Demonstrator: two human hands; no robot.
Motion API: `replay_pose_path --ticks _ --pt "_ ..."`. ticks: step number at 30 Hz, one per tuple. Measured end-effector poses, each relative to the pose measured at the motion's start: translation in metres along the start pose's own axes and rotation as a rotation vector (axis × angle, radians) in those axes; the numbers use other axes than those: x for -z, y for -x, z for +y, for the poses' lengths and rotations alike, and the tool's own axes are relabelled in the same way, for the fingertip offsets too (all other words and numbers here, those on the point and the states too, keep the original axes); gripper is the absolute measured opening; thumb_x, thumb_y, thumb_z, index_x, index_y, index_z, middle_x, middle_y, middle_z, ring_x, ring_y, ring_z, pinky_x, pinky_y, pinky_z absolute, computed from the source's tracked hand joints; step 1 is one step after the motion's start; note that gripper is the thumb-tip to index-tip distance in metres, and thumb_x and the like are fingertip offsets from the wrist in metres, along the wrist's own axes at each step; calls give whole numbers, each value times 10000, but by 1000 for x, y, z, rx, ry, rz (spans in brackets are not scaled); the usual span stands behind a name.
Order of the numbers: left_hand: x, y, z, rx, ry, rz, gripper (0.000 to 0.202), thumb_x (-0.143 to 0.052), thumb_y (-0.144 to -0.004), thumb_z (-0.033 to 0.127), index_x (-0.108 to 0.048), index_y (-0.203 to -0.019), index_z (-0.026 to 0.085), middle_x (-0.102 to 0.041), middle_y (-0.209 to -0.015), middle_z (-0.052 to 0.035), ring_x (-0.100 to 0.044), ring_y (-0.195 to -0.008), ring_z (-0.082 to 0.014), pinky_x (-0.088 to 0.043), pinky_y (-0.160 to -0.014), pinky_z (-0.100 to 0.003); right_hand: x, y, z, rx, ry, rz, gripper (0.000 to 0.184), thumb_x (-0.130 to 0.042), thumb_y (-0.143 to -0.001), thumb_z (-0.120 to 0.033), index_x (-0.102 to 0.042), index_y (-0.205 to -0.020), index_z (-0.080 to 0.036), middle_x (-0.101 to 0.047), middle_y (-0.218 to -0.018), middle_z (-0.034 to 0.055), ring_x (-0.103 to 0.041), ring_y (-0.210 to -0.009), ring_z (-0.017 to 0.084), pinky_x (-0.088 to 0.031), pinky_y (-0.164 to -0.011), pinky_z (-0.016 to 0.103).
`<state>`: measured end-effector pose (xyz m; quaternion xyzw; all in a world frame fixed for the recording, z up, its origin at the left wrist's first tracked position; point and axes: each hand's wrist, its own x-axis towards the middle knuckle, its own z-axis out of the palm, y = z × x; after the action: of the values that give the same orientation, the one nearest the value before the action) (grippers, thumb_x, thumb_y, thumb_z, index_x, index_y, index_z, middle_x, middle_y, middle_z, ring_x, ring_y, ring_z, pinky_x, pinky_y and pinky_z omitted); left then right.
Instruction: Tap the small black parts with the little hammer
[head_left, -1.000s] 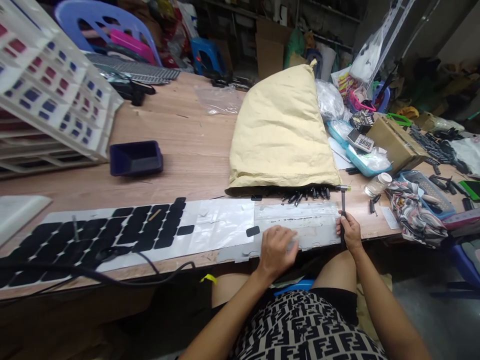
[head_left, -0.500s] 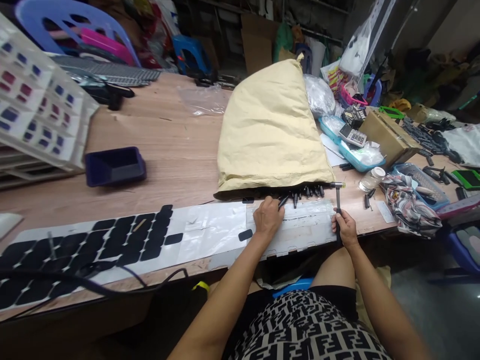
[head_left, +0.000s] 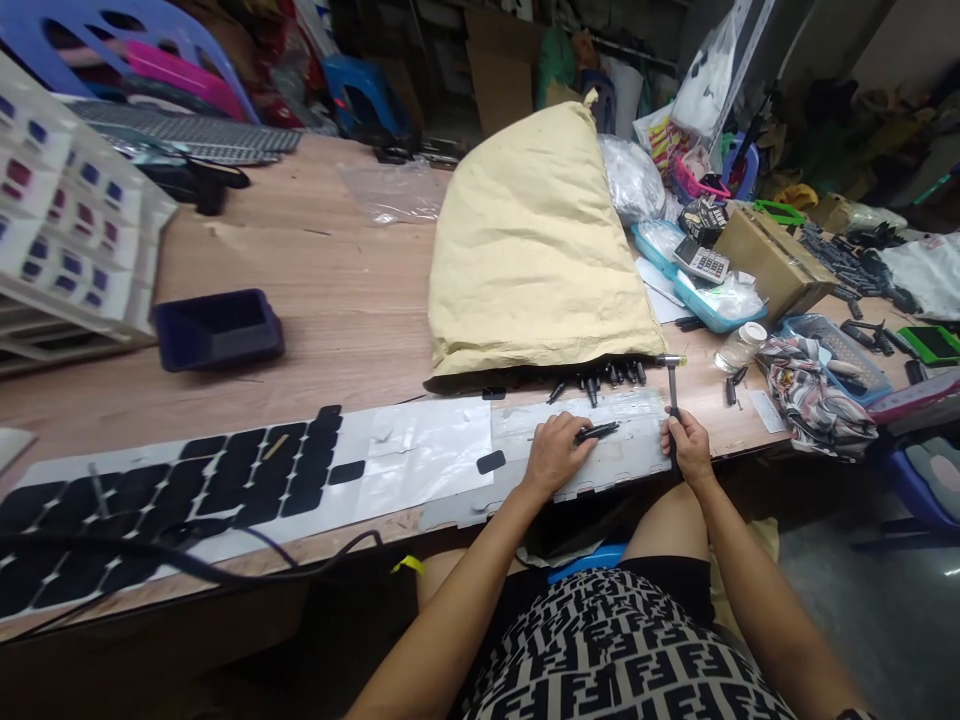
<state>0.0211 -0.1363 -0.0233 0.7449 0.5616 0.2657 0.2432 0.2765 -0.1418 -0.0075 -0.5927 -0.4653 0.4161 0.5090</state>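
Note:
My left hand (head_left: 555, 452) is closed around a thin black pen-like part (head_left: 596, 432) and lies on a grey metal plate (head_left: 600, 462) at the table's near edge. My right hand (head_left: 686, 447) grips the handle of a small hammer (head_left: 671, 385) at the plate's right end, with the hammer head pointing away from me. Several more black parts (head_left: 600, 380) spill from under a big tan paper sack (head_left: 536, 250) just behind the plate.
A long white sheet with black square pads (head_left: 225, 480) runs left along the table edge, crossed by a black cable (head_left: 225, 570). A dark blue tray (head_left: 217, 328) and white racks (head_left: 67, 240) stand left. Boxes, a calculator (head_left: 701, 262), cloth (head_left: 814, 400) and baskets crowd the right.
My left hand reached up to the black parts by the sack, took one, and has come back down onto the metal plate. My right hand kept its hold on the hammer.

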Motion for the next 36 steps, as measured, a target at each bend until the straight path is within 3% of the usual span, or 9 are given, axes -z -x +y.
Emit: replay_pose_path --ticks 3,6,9,13,22,26,30,34,36 --pt "-2 -7 -2 28 30 -13 184 -653 -896 314 -699 -1065 255 -659 -994 -32 -588 -1011 -222 -404 -898 -352 -1 22 -6 25 113 11 416 -602 -886 -489 -615 -1151 -169 -581 -723 -16 -527 -526 107 -462 -439 225" --pt "-3 -8 -5 48 42 -14 191 -667 -888 330 -718 -1061 264 -660 -993 -30 -587 -1019 -224 -401 -899 -356 -1 52 -14 73 327 -104 413 -559 -934 -461 -634 -1235 -189 -637 -744 11 -580 -551 141 -523 -508 265" --pt "-4 -7 -7 57 50 3 203 -677 -882 332 -726 -1070 272 -658 -1001 -26 -588 -1023 -222 -401 -893 -360 -2 76 -23 185 524 -163 391 -575 -928 -423 -680 -1230 -199 -738 -902 78 -709 -795 238 -605 -755 363" --pt "-5 -7 -6 54 59 11 204 -682 -882 333 -728 -1073 276 -658 -1008 -24 -590 -1031 -219 -398 -877 -361 -7 88 -26 351 655 -161 371 -548 -945 -369 -693 -1234 -187 -729 -1181 129 -700 -1084 297 -561 -985 440" --pt "-4 -9 -5 40 42 16 183 -672 -889 339 -732 -1051 278 -656 -985 -27 -583 -1030 -227 -395 -863 -367 -8 87 -13 463 745 -149 357 -532 -961 -322 -691 -1237 -161 -740 -1153 144 -723 -1046 289 -596 -947 435" --pt "-3 -8 -4 40 40 22 183 -669 -890 332 -732 -1052 273 -662 -992 -23 -584 -1023 -226 -390 -857 -369 -15 89 -12 493 730 -218 364 -525 -959 -314 -682 -1253 -167 -734 -1172 137 -712 -1075 284 -588 -966 434" --pt "-2 -7 -2 42 42 23 177 -662 -885 314 -732 -1041 269 -662 -978 -22 -586 -1022 -228 -395 -860 -369 -15 85 -11 419 706 -267 366 -514 -962 -331 -678 -1245 -167 -729 -1180 134 -702 -1094 276 -576 -977 425" --pt "-4 -6 -3 50 50 28 172 -670 -865 307 -728 -1017 255 -657 -954 -23 -591 -992 -229 -410 -880 -373 -1 55 -15 306 661 -123 379 -546 -934 -388 -675 -1214 -168 -714 -1195 139 -676 -1115 289 -537 -1004 446" --pt "-5 -7 -5 46 48 38 163 -674 -857 300 -725 -1003 250 -653 -935 -22 -591 -977 -232 -417 -879 -378 7 32 -12 177 568 -50 400 -550 -922 -430 -661 -1199 -163 -739 -1000 111 -705 -904 251 -581 -860 412"
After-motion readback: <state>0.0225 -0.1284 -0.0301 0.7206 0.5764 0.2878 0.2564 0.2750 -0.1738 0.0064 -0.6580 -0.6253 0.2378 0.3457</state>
